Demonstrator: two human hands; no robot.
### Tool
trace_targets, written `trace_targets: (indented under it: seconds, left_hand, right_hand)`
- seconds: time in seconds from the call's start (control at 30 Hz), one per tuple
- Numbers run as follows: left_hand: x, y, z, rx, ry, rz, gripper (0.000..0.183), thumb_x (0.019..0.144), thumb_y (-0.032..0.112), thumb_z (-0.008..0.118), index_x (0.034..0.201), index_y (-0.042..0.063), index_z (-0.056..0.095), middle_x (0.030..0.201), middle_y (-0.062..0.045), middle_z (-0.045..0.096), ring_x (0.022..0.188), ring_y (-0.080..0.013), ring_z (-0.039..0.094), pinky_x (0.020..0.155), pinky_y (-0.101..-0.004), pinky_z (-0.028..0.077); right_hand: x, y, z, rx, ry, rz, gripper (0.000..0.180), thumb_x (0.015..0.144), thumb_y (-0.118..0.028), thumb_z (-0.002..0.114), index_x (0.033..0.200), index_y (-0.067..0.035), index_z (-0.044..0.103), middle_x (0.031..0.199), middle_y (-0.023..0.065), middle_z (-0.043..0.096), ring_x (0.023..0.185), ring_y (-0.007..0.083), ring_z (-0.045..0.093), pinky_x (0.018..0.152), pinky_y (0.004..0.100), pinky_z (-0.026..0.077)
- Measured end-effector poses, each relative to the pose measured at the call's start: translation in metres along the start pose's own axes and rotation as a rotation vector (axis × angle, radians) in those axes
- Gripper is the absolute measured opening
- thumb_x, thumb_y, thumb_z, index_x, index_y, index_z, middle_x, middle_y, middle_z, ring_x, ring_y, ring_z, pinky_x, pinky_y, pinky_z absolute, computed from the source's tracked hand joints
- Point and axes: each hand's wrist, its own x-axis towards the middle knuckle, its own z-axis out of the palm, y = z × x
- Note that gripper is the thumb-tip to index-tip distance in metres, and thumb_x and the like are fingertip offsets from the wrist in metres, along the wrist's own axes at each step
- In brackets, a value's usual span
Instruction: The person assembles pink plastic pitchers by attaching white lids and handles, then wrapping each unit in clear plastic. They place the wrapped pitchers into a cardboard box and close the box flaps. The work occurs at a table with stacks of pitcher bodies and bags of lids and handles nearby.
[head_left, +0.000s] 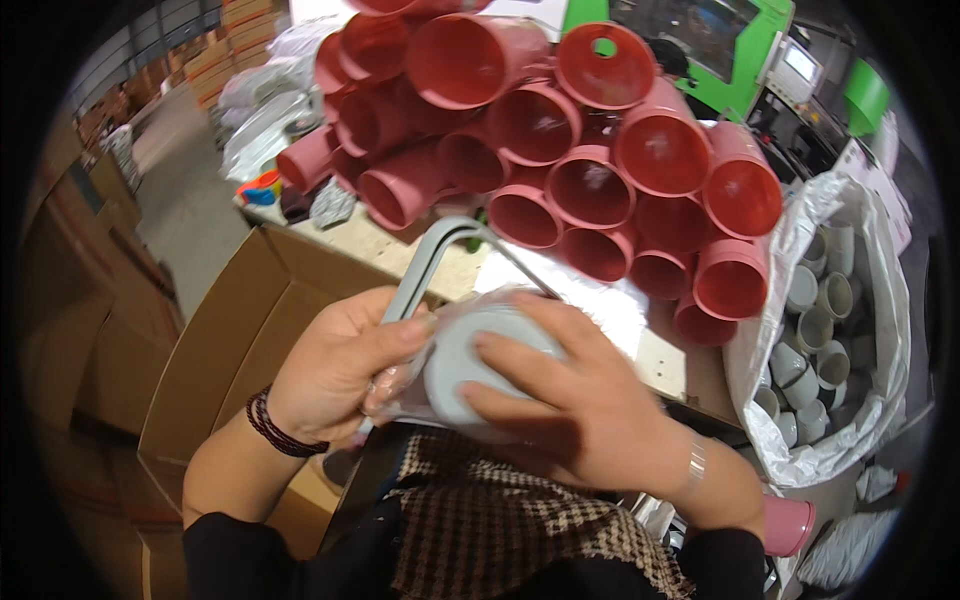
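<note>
A grey round plastic part (469, 360), wrapped at least partly in clear plastic film, is held between both hands near the middle of the view. My left hand (352, 360) grips the film and the lower end of a bent grey plastic strip (431, 259), which rises and curves over to the right behind the round part. My right hand (555, 382) lies over the round part with its fingers spread on the face, slightly blurred. The underside of the round part is hidden.
Pink plastic tubes (525, 124) are stacked on the pale worktable (352, 247) ahead. An open cardboard box (217, 360) stands at the left. At the right, a white woven sack (757, 375) holds several grey cups (814, 330). A green machine (739, 90) stands behind.
</note>
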Motion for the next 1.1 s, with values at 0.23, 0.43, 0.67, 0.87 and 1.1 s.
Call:
trace_targets:
  seconds: [0.23, 0.43, 0.67, 0.87, 1.1]
  left_hand:
    - [-0.227, -0.018, -0.206, 0.451, 0.774, 0.580, 0.035, 0.095, 0.018, 0.054, 0.124, -0.001, 0.048, 0.093, -0.005, 0.062, 0.065, -0.0053, 0.055, 0.052, -0.0184, 0.043]
    - [-0.321, -0.087, -0.209, 1.371, 0.951, 0.234, 0.037, 0.082, 0.008, 0.059, 0.118, 0.002, 0.053, 0.111, -0.012, 0.061, 0.100, -0.0252, 0.061, 0.086, -0.0356, 0.050]
    - [-0.254, -0.202, -0.261, 1.370, 0.021, -0.714, 0.030, 0.075, 0.011, 0.062, 0.101, 0.023, 0.069, 0.099, -0.008, 0.068, 0.097, -0.0301, 0.063, 0.081, -0.0417, 0.050]
    - [-0.260, -0.325, -0.321, 0.991, 0.077, -0.697, 0.021, 0.083, 0.026, 0.065, 0.098, 0.011, 0.068, 0.103, -0.011, 0.065, 0.098, -0.0287, 0.061, 0.084, -0.0386, 0.048]
    - [-0.256, -0.378, -0.347, 1.358, -0.684, -0.840, 0.048, 0.076, 0.026, 0.072, 0.122, 0.018, 0.060, 0.122, -0.011, 0.060, 0.116, -0.0306, 0.054, 0.097, -0.0408, 0.045]
  right_hand:
    - [0.025, 0.010, 0.031, -0.033, 0.113, -0.023, 0.051, 0.083, -0.034, 0.067, 0.124, -0.008, 0.053, 0.132, 0.0191, 0.046, 0.129, 0.0416, 0.039, 0.106, 0.0521, 0.032]
    - [-0.002, 0.070, 0.145, 0.255, 0.004, 0.470, 0.015, 0.076, -0.006, 0.069, 0.089, 0.000, 0.065, 0.101, 0.0121, 0.066, 0.110, 0.0314, 0.055, 0.097, 0.0413, 0.040]
    - [-0.039, 0.108, 0.208, 0.399, -0.074, 0.763, 0.009, 0.082, -0.004, 0.066, 0.090, 0.001, 0.065, 0.098, 0.0101, 0.065, 0.099, 0.0213, 0.058, 0.090, 0.0328, 0.044]
    - [-0.115, 0.154, 0.218, 0.604, -0.145, 1.220, 0.010, 0.089, -0.007, 0.062, 0.093, 0.002, 0.064, 0.091, 0.0030, 0.063, 0.080, 0.0087, 0.055, 0.073, 0.0229, 0.046]
    - [-0.039, 0.236, 0.252, 0.707, 0.224, 1.370, 0.022, 0.089, -0.015, 0.063, 0.104, 0.000, 0.061, 0.087, 0.0023, 0.062, 0.081, 0.0114, 0.058, 0.070, 0.0263, 0.048]
